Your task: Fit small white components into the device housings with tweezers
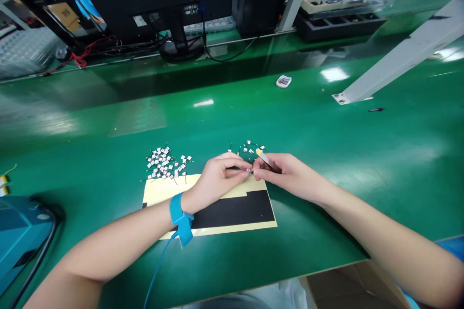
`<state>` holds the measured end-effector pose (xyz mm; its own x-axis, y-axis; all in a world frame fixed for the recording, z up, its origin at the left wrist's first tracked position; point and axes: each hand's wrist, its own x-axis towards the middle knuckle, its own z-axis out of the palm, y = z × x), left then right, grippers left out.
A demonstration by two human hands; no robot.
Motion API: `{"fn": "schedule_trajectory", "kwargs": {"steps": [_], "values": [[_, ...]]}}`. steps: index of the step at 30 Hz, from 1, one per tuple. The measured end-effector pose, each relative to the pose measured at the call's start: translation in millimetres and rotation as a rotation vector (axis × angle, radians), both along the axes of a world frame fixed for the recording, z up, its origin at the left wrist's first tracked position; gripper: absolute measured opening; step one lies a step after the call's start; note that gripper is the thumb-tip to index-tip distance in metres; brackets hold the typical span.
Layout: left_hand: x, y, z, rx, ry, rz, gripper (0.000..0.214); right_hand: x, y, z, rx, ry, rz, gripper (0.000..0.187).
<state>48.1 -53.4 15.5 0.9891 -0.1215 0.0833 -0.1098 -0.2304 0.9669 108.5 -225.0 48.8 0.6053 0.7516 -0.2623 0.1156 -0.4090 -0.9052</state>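
Note:
My left hand (223,174), with a blue wrist strap (177,210) on its wrist, pinches a small white part (248,170) between thumb and fingertips. My right hand (281,171) is closed around a slim tool (266,159) with a grey shaft and a yellow end; its exact kind cannot be made out. The fingertips of both hands nearly meet above the top right edge of a yellow sheet (213,231) with a black strip (232,210). Several similar small white parts (250,150) with short dark leads lie just beyond my fingers.
A larger pile of white parts (161,161) lies left of the hands. Farther back are a white-rimmed piece (283,81), a monitor stand (179,43) and a slanted white post (398,53). A blue machine (23,236) with a black cable stands at the left.

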Motion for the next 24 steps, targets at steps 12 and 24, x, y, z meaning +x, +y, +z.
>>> {"fn": "schedule_trajectory", "kwargs": {"steps": [12,24], "values": [[-0.8,-1.6,2.0,-0.202,0.074,0.020,0.010,-2.6,-1.3,-0.1,0.063,0.033,-0.007,0.019],[-0.2,-0.7,4.6,-0.105,0.047,0.034,0.011,-4.3,-2.2,1.9,0.092,-0.004,-0.139,0.019]]}}
